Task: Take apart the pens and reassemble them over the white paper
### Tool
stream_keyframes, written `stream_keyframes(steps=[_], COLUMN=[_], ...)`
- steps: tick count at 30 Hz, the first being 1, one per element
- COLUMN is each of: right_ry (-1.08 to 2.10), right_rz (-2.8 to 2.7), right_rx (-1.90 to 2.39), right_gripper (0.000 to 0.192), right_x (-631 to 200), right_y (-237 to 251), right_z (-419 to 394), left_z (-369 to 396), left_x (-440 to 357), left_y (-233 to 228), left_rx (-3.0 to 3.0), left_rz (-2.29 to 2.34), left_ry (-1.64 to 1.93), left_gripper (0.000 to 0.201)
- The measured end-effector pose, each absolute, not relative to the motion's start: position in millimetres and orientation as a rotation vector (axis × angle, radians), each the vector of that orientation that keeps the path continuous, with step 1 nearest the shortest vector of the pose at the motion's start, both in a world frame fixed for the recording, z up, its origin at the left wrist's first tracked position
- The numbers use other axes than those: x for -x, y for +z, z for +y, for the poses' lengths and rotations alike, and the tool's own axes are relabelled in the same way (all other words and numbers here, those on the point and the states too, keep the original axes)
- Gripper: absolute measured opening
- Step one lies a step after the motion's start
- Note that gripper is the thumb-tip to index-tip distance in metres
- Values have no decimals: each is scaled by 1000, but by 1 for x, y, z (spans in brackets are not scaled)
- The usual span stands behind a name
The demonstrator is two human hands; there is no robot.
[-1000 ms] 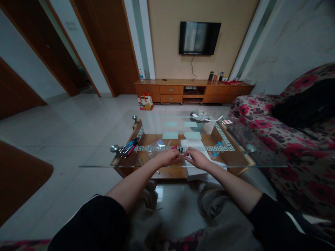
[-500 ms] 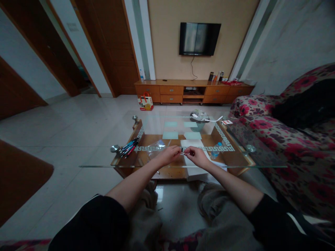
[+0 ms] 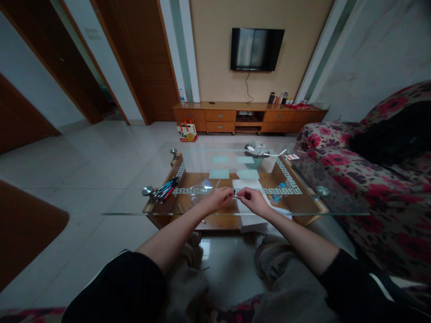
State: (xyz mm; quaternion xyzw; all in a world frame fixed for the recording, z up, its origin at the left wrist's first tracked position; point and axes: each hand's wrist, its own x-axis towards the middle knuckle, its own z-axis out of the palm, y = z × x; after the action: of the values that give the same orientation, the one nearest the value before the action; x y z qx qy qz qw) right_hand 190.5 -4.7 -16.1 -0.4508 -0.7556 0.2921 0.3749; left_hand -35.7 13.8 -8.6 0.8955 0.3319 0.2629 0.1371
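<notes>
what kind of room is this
Most likely a home living room: a wall-mounted television above a low wooden cabinet, a floral sofa, and a glass coffee table.

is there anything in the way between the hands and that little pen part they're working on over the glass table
Nothing visible. The left hand and right hand meet fingertip to fingertip on the small pen part above the glass table. The pens and clear bag lie off to the left.

Both hands (image 3: 235, 199) fingertip-to-fingertip, each grip pinched.
</notes>
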Motion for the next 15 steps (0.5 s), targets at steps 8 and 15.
stream_keyframes(steps=[8,15], right_ry=[760,816], right_rz=[-1923,-1899], right_rx=[1126,1108], right_gripper=[15,17], right_x=[-190,-187], right_y=[-19,-17], right_z=[-4,-6], left_z=[14,14], left_x=[35,33], left_y=[-9,-10], left_rx=[-2581,-2573], left_rz=[938,924], left_ry=[801,837], left_gripper=[9,8])
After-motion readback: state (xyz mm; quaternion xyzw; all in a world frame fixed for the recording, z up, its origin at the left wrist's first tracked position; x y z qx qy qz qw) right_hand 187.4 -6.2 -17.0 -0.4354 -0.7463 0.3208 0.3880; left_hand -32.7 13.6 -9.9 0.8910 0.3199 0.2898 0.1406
